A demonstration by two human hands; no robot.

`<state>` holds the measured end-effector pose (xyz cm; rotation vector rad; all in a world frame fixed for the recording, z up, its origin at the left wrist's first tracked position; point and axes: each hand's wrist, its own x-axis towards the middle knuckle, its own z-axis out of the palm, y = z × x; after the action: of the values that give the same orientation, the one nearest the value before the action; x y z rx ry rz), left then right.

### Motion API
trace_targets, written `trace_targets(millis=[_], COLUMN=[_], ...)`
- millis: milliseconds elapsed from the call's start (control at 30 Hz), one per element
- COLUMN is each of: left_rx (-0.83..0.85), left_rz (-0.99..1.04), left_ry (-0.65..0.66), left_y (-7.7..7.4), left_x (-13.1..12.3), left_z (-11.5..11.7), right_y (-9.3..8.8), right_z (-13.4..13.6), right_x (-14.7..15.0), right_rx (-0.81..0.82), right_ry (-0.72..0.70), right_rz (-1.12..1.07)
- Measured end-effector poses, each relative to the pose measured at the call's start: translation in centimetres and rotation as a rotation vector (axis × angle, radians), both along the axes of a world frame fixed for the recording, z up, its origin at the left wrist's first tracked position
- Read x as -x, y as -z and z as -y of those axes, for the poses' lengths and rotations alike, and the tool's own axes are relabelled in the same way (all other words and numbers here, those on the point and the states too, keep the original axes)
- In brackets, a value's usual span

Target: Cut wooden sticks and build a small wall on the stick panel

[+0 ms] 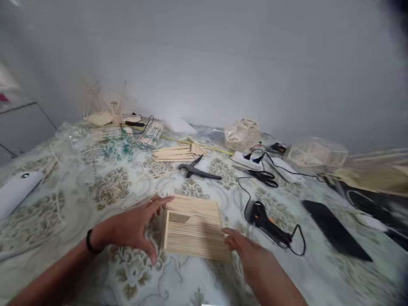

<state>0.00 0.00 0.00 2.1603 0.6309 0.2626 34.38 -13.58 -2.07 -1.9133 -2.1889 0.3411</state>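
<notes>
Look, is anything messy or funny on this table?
Yes. Loose thin sticks lie scattered over the tablecloth at the left, and black cords loop untidily around the glue gun. The stick box looks neat.

The patterned table [178,276] bears a stick panel [194,227], pliers [197,171], a glue gun [267,221] and a black tablet [334,229].

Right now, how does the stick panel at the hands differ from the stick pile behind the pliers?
The stick panel is packed in neat rows; the stick pile lies loose and fanned. The panel sits between the left hand and right hand; the pile lies farther back, untouched. Both are pale wood.
</notes>
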Motion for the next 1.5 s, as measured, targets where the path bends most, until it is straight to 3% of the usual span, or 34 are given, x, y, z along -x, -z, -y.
trace_targets(millis=[200,300,400,533,633,800,900,1033,1167,1267,1333,1367,1433,1500], left_rx=[-0.188,-0.340,-0.461,-0.470,-0.389,-0.554,-0.705,-0.878,-0.977,-0.884,-0.690,-0.571,-0.298,-0.231], left_rz=[0.220,0.229,0.130,0.021,0.022,0.257,0.374,0.439,0.444,0.381,0.338,0.364,0.375,0.299], left_ry=[-0.144,-0.215,-0.220,-0.078,0.055,-0.170,-0.264,-0.278,-0.245,-0.357,-0.544,-0.622,-0.621,-0.653], left_y=[-4.0,-6.5,-8.3,-9.2,-9.2,-9.4,-9.6,-10.1,-11.0,-11.2,-10.6,-10.0,-8.4,-6.6], left_x=[0.7,0.2,-1.4,-4.8,-7.4,-9.5,-9.9,-10.3,-9.7,-8.0,-6.3,-5.5,-3.9,-2.7], left_z=[0.0,1.9,4.7,8.1,9.7,10.3,10.0,9.5,8.8,7.1,5.0,3.7,1.4,-0.5], right_y=[-4.7,-6.7,-8.4,-10.3,-11.2,-10.7,-9.4,-9.0,-10.8,-11.6,-11.0,-10.3,-8.3,-5.8], right_z=[1.6,2.5,3.0,3.0,3.0,3.5,3.5,3.1,2.5,1.0,-1.2,-2.8,-6.3,-9.8], right_x=[-3.1,-1.5,1.9,5.7,6.7,7.1,7.6,8.3,8.2,5.4,1.3,-1.5,-7.7,-13.5], right_rx=[-0.270,-0.392,-0.448,-0.544,-0.574,-0.484,-0.354,-0.263,-0.032,0.093,-0.084,-0.254,-0.511,-0.446], right_ry=[0.110,0.107,-0.065,-0.263,-0.329,-0.249,-0.087,0.114,0.024,-0.084,-0.012,0.080,0.325,0.512], right_rz=[-0.063,-0.103,-0.247,-0.439,-0.509,-0.654,-0.880,-1.001,-1.174,-1.277,-1.171,-1.056,-0.724,-0.288])
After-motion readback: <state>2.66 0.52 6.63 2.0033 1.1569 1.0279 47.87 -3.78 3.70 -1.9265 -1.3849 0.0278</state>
